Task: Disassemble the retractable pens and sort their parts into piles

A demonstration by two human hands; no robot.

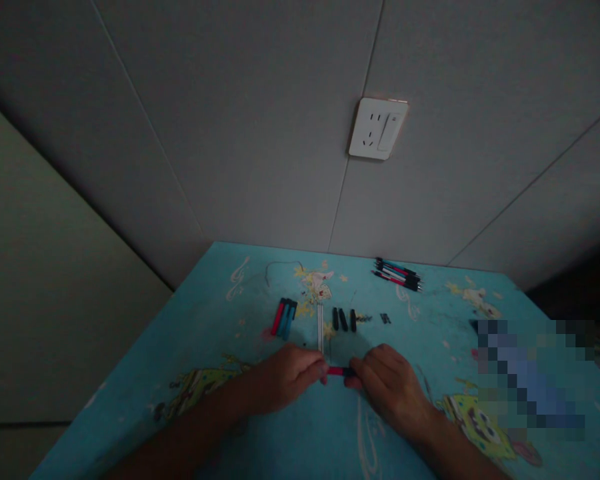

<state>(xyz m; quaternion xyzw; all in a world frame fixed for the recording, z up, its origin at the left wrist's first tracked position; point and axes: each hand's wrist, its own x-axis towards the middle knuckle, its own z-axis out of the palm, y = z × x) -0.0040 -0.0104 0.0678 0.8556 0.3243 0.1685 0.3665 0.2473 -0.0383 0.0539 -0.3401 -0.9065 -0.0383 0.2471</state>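
A red pen barrel [336,371] with a black part at its right end lies level between my hands. My left hand [295,375] pinches its left end, and my right hand [387,382] grips the black end. Just beyond my hands, thin pale pen refills [321,327] lie side by side. Left of them rest red and blue pen barrels [284,319] with black ends. To the right are several short black pen parts [344,319], dark springs [363,319] and small dark pieces [385,319]. The fingers hide both ends of the held barrel.
Assembled pens [397,274] lie in a pile at the back right of the blue cartoon-print table [260,280]. A blurred-out bluish object [530,377] is at the right. Behind the table stands a grey panelled wall [260,133] with a white socket [379,129].
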